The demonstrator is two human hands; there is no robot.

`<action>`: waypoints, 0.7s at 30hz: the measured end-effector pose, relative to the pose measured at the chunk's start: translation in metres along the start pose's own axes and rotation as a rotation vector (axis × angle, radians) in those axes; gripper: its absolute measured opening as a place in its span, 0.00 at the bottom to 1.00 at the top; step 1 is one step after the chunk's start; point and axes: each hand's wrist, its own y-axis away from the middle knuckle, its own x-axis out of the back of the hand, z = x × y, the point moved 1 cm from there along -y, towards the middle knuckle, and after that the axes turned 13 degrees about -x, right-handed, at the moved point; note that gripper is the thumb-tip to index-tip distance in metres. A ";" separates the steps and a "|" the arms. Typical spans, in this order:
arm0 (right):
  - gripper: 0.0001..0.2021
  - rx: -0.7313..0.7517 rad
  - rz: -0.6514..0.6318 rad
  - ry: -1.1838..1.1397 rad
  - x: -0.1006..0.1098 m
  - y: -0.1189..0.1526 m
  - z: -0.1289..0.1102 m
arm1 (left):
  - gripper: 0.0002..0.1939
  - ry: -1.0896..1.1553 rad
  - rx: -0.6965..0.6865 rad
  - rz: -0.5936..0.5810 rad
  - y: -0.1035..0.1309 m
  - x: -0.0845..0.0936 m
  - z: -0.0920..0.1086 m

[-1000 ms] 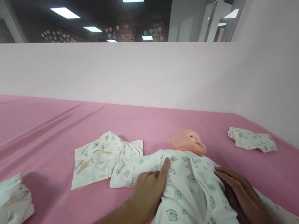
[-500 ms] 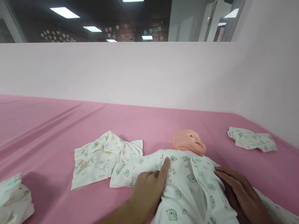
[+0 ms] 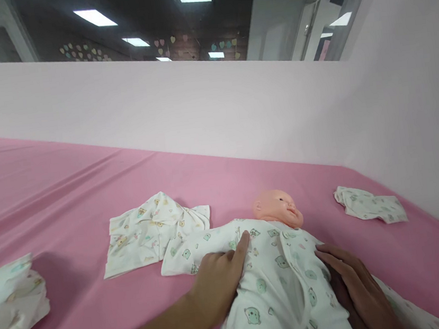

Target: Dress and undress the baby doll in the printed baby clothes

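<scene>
our left hand [image 3: 218, 282] and right hand [image 3: 354, 286] lie flat, fingers open, gripping nothing — steadying the doll [image 3: 276, 208] by its suit [image 3: 279, 290].

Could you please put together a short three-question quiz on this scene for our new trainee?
1. True or false: the doll lies face up on the pink sheet.
2. Which hand rests on the sleeve of the doll's printed sleepsuit? A left hand, B right hand.
3. Fill in: the garment spread flat beside that sleeve is on the doll's ____ as seen in the picture.

Key: 1 true. 2 A. 3 left.
</scene>
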 end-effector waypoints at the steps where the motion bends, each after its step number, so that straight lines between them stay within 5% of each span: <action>1: 0.20 0.005 0.001 0.002 -0.001 0.000 0.001 | 0.53 -0.002 0.005 -0.001 0.000 0.000 0.000; 21: 0.19 -0.020 0.021 -0.012 0.000 -0.001 -0.002 | 0.52 0.016 0.020 -0.039 -0.001 0.003 0.001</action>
